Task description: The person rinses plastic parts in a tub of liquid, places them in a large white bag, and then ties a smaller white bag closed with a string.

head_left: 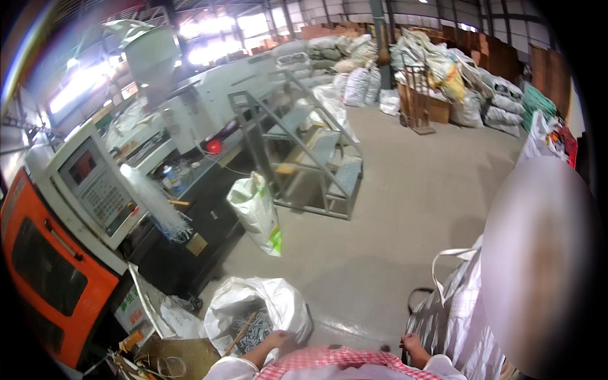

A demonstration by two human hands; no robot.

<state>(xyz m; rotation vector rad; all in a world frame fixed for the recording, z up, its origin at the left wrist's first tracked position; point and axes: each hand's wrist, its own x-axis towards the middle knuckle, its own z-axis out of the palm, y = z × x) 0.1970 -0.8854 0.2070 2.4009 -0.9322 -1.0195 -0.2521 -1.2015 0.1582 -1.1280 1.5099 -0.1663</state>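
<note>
My left hand [277, 341] is low in the view, fingers curled, at the right rim of an open white woven sack [292, 304]. Inside that sack lie many small grey pieces [256, 330] and a thin wooden stick [240, 332]. On the other side, my right hand [411, 345] is also closed, close to a large white bag [459, 304] with a loop handle. Whatever either hand may grip is too small to make out. Between them, a red-and-white checked cloth [335, 361] covers my front.
At left stands an orange machine [47, 266] with a control panel [98, 187]. A metal step stand [345, 180] and a white-green sack [256, 212] stand ahead. Farther back are a hand truck [417, 101] and piled sacks [437, 63]. A blurred oval hides the right side.
</note>
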